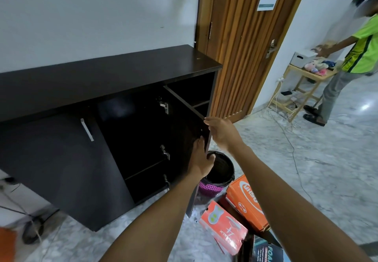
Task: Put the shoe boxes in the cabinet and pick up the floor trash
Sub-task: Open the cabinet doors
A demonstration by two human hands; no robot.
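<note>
Left grip [201,159] wraps the free edge of the open cabinet door [184,122]; right grip [219,133] pinches its top corner. Dark cabinet [102,77] against the wall. On the floor under the arms: orange shoe box [243,198], red shoe box [223,225], black shoe box [263,251], just beside a purple trash bin [210,188].

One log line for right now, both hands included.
cabinet door: open | left hand: grips door edge | right hand: grips door top corner | shoe boxes: on floor
</note>
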